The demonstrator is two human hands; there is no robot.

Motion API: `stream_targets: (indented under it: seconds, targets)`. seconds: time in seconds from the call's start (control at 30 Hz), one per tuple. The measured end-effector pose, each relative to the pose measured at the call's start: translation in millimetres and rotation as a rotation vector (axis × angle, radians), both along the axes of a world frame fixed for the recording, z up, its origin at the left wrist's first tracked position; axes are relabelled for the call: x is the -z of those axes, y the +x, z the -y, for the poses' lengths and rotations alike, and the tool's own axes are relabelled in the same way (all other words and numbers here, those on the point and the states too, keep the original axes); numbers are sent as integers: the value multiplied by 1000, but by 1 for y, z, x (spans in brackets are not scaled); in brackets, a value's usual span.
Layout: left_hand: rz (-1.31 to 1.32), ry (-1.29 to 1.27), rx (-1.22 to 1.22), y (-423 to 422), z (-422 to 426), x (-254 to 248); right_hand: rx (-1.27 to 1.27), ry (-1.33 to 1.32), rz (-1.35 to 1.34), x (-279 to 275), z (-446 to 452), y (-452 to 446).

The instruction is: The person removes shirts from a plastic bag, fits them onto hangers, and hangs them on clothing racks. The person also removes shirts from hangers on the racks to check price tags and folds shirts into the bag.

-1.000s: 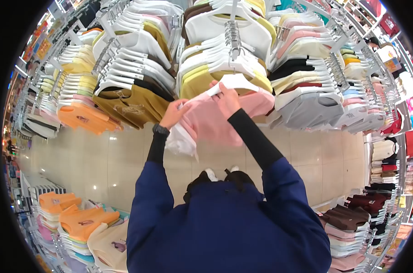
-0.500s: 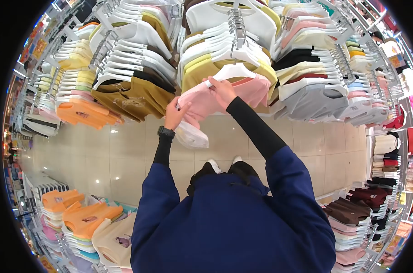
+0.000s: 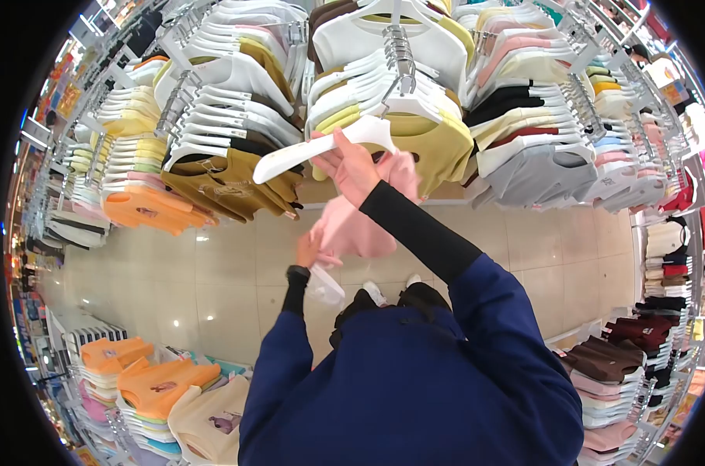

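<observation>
My right hand (image 3: 348, 165) is closed round a white hanger (image 3: 286, 161), held tilted in front of the rack. The hanger's left arm is bare and its hook points up. A pink shirt (image 3: 360, 227) hangs below, its upper part close to the hanger's right end; my right wrist hides whether they touch. Lower left, my left hand (image 3: 310, 247) grips the edge of the pink shirt. A crumpled translucent plastic bag (image 3: 323, 287) dangles just under that hand. Behind the hanger, a mustard-yellow shirt (image 3: 434, 147) is at the front of the rack.
Brown shirts (image 3: 232, 180) hang to the left and grey shirts (image 3: 531, 172) to the right. Orange shirts (image 3: 166, 382) are on a low rack behind me at the left, with brown shirts (image 3: 603, 359) at the right. A tiled floor (image 3: 523, 260) runs between the racks.
The hanger's left arm has come out of the pink shirt. My right hand has moved left with the hanger, while my left hand has drawn the shirt downward.
</observation>
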State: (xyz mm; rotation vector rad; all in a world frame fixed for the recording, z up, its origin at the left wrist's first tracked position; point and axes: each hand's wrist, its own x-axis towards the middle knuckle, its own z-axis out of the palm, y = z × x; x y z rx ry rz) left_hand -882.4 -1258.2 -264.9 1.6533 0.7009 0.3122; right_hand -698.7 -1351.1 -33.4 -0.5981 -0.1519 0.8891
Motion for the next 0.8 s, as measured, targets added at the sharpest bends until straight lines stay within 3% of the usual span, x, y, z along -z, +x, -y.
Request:
stream_targets:
  seconds: [0.1,0.2,0.5,0.53,0.63,0.7,0.8]
  targets:
    - [-93,355,195,14,29,0,-29,53,-93,-5,-7,5]
    - [118,294,176,29,61,-29,-22,15,-96,20,-13,19]
    - [72,22,270,-7,50,-148,76,-303,-29,82,14,54]
    - [87,-2,270,-10,51,-154,43,-366,21,95,19,58]
    - [153,13,166,-16,58,-173,346,-689,163,91,50,19]
    - [183,7,77,-18,64,-186,362,-630,466,111,86,-10]
    - [122,-103,12,-23,76,-206,-54,-480,446,87,145,-71]
